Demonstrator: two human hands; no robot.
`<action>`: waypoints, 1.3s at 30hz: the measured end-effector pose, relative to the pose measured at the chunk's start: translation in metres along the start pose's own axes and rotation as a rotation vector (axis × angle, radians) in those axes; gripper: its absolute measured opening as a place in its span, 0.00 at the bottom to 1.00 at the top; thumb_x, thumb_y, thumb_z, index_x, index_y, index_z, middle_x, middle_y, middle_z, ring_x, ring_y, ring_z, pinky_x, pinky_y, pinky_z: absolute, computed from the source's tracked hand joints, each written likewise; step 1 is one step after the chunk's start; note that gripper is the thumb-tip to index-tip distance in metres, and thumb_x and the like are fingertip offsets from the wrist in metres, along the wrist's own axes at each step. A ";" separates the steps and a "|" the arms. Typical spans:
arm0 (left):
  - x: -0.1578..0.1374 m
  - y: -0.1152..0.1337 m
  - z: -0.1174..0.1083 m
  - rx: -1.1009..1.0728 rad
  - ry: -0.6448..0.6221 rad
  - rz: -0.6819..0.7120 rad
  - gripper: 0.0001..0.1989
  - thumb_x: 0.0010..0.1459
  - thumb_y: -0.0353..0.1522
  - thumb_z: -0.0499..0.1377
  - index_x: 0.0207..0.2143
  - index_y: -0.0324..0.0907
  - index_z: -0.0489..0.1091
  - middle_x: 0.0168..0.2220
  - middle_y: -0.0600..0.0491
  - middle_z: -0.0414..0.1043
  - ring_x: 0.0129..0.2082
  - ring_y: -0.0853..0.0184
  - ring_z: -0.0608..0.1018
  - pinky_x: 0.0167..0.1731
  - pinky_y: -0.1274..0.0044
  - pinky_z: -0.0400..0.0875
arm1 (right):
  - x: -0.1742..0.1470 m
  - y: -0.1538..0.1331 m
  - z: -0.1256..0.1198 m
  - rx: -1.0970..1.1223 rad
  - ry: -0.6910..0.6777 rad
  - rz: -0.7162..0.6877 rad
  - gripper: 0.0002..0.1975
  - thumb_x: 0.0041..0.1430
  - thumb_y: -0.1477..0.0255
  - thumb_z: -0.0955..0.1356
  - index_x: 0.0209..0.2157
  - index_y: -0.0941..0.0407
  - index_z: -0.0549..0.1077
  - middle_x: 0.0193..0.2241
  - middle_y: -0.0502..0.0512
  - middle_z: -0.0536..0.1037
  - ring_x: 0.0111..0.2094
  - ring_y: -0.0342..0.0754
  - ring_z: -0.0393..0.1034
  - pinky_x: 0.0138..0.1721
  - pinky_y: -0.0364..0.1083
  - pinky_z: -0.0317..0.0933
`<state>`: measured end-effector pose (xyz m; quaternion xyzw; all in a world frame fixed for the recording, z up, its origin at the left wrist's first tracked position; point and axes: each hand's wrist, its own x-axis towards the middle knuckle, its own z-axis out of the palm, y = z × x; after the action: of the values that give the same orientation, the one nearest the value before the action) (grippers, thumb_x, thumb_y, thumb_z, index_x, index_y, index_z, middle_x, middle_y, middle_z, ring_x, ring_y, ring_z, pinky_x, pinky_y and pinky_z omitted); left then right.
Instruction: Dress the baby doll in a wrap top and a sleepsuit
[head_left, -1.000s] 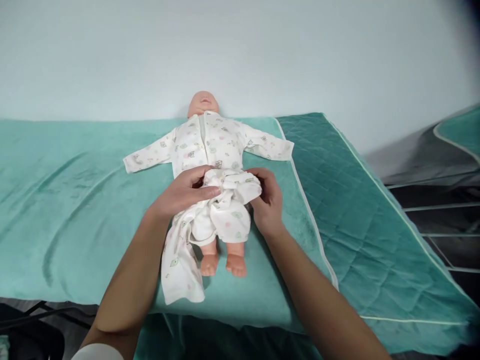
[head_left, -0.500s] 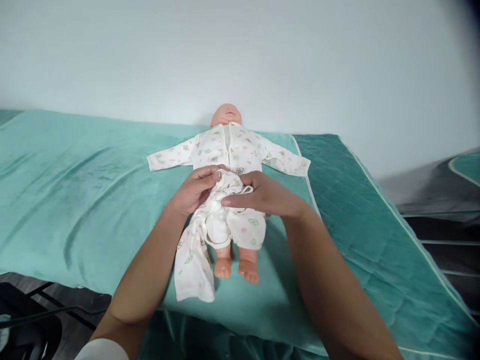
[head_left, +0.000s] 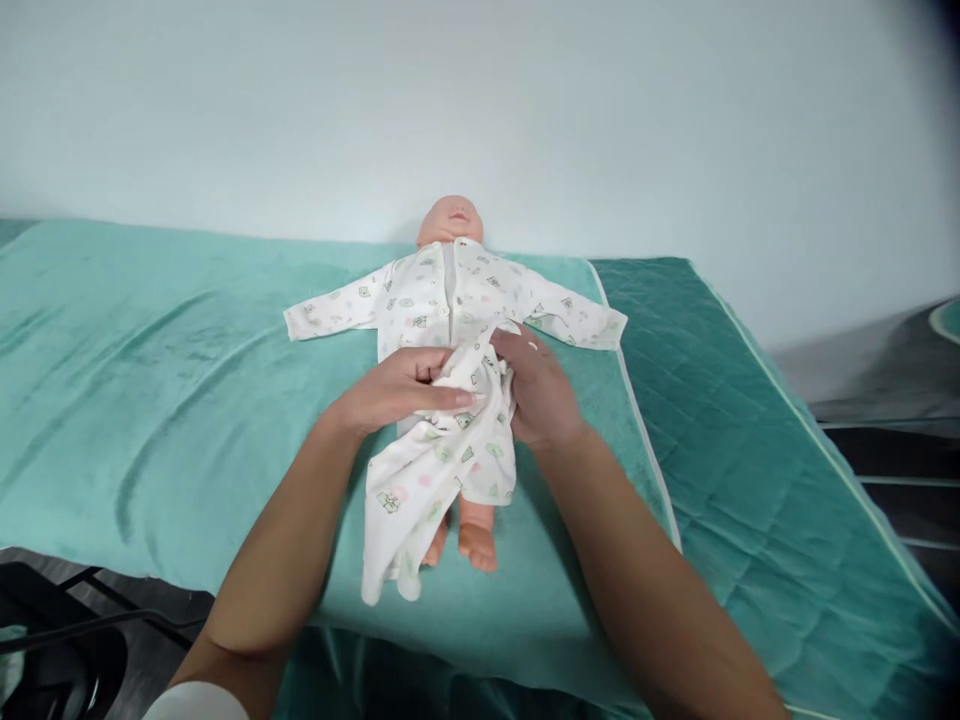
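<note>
A baby doll lies on its back, head toward the wall, wearing a white printed shirt with its sleeves spread wide. Over its lower body are matching white printed baby pants, bunched and twisted at the top. My left hand pinches the fabric near the middle, thumb on top. Gripping the bunched waist end is my right hand, its fingertips partly hidden by cloth. One pant leg hangs toward me at the left. Below the other cuff a doll foot shows; whether that leg is inside cannot be told.
A smooth green cover spreads under the doll, with a darker quilted cover to its right. Behind stands a pale wall. A black object with a cable is at the lower left, below the table edge.
My right hand has lifted the pants' top and turned it up to the right. My left thumb now lies across the cloth. The hanging pant leg has swung rightward, partly covering one foot.
</note>
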<state>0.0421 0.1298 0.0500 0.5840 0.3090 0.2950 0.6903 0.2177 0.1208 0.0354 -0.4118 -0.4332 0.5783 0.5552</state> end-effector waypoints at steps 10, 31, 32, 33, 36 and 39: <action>0.011 -0.021 0.007 -0.111 0.499 0.232 0.17 0.54 0.47 0.64 0.34 0.44 0.69 0.29 0.56 0.70 0.27 0.70 0.71 0.30 0.77 0.69 | -0.011 -0.020 0.004 -0.537 -0.334 -0.127 0.19 0.49 0.65 0.76 0.44 0.53 0.76 0.40 0.51 0.80 0.41 0.52 0.73 0.42 0.50 0.67; -0.004 0.005 0.020 0.255 0.385 0.127 0.18 0.54 0.45 0.66 0.39 0.41 0.74 0.37 0.51 0.76 0.37 0.64 0.76 0.35 0.75 0.69 | -0.008 0.003 0.004 -0.172 0.004 -0.100 0.09 0.57 0.62 0.69 0.35 0.51 0.68 0.33 0.51 0.76 0.36 0.50 0.72 0.36 0.48 0.68; -0.006 0.007 0.020 0.258 0.345 0.104 0.19 0.53 0.44 0.67 0.41 0.41 0.74 0.39 0.51 0.76 0.38 0.63 0.76 0.36 0.75 0.69 | -0.008 0.004 0.003 -0.135 0.004 -0.093 0.10 0.57 0.62 0.69 0.36 0.51 0.68 0.34 0.51 0.76 0.36 0.50 0.72 0.36 0.48 0.69; -0.006 0.007 0.020 0.250 0.308 0.079 0.19 0.52 0.44 0.67 0.41 0.40 0.75 0.39 0.50 0.77 0.38 0.62 0.77 0.36 0.75 0.69 | -0.008 0.005 0.003 -0.102 0.003 -0.083 0.10 0.57 0.62 0.69 0.36 0.51 0.68 0.35 0.52 0.76 0.37 0.50 0.73 0.37 0.49 0.69; -0.006 0.002 0.018 0.135 0.272 0.028 0.18 0.51 0.44 0.68 0.36 0.39 0.75 0.34 0.51 0.77 0.34 0.63 0.77 0.34 0.74 0.69 | -0.009 0.006 0.003 -0.042 -0.037 -0.053 0.13 0.57 0.61 0.71 0.40 0.51 0.70 0.38 0.53 0.78 0.40 0.52 0.74 0.40 0.50 0.70; -0.001 -0.007 0.015 -0.076 0.329 0.089 0.19 0.50 0.44 0.69 0.38 0.40 0.75 0.34 0.51 0.78 0.34 0.63 0.78 0.35 0.73 0.71 | -0.011 0.001 0.002 -0.046 -0.138 -0.059 0.17 0.57 0.58 0.72 0.45 0.52 0.72 0.42 0.54 0.79 0.43 0.53 0.75 0.43 0.51 0.70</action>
<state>0.0529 0.1186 0.0448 0.5144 0.3803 0.4284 0.6381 0.2164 0.1099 0.0345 -0.3706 -0.4954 0.5786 0.5314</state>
